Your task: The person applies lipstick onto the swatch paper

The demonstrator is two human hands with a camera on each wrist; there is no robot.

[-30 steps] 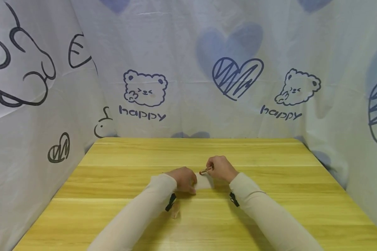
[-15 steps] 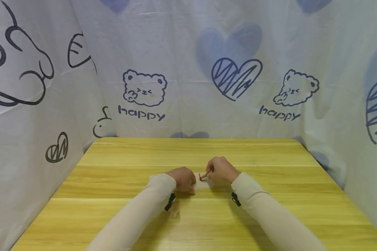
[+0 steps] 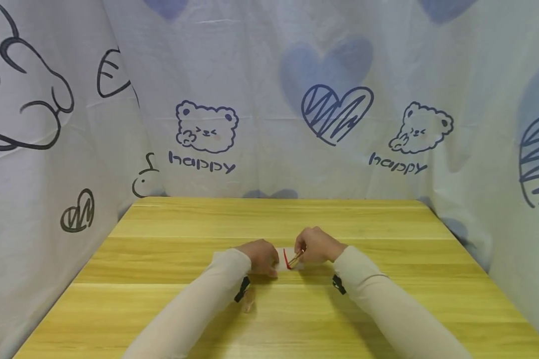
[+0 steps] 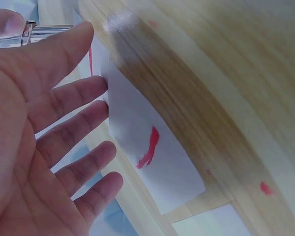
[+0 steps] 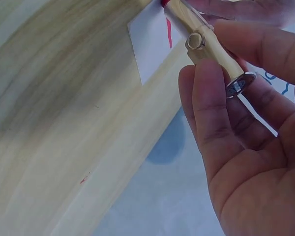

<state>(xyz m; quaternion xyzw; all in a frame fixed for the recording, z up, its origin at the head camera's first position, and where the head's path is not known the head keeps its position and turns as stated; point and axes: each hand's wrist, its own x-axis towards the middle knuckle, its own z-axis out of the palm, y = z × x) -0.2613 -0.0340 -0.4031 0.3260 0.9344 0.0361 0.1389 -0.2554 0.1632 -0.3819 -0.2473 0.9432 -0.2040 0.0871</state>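
On the table lies a white paper point(image 3: 280, 267) with a red line point(image 3: 286, 257) drawn down it. My right hand point(image 3: 319, 245) pinches a gold lipstick point(image 3: 297, 258) between thumb and fingers. Its red tip touches the paper at the line's near end. In the right wrist view the lipstick point(image 5: 214, 51) shows a shiny round base and a small round knob on its side. My left hand point(image 3: 261, 257) rests at the paper's left side; in the left wrist view its fingers are spread and fairly straight, with fingertips on the paper point(image 4: 132, 108), which bears a red smear point(image 4: 150, 150).
The wooden table point(image 3: 364, 309) spreads around both hands, bordered by a printed cloth point(image 3: 269, 164). A second white piece point(image 4: 214, 223) lies near the paper. A small red spot point(image 4: 265, 188) marks the table. A small pinkish translucent shape point(image 3: 249, 301) sits by the left wrist.
My right hand has drawn the lipstick toward me down the paper, and the red line has lengthened behind its tip. My left hand has stayed at the paper's left side.
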